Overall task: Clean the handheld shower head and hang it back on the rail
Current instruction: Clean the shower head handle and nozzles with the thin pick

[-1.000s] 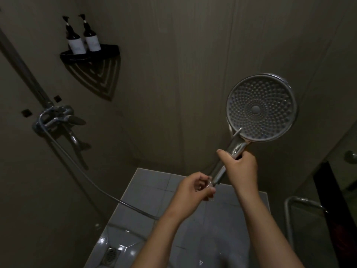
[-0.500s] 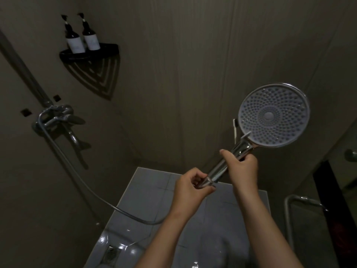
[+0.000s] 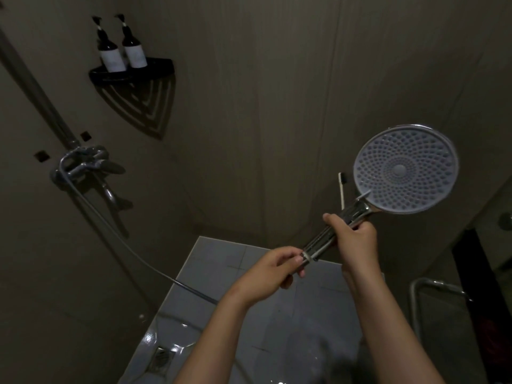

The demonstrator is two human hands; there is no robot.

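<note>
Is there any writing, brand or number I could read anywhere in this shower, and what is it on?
Left bottle, white label: too blurred to read.
Right bottle, white label: too blurred to read.
Shower head: no writing shows on it.
No other text, number or sign can be made out in this dim view.

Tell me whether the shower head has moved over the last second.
Yes. The shower head has drifted to the right and a little lower, farther from the corner shelf, which sits almost where it was in the view.
</note>
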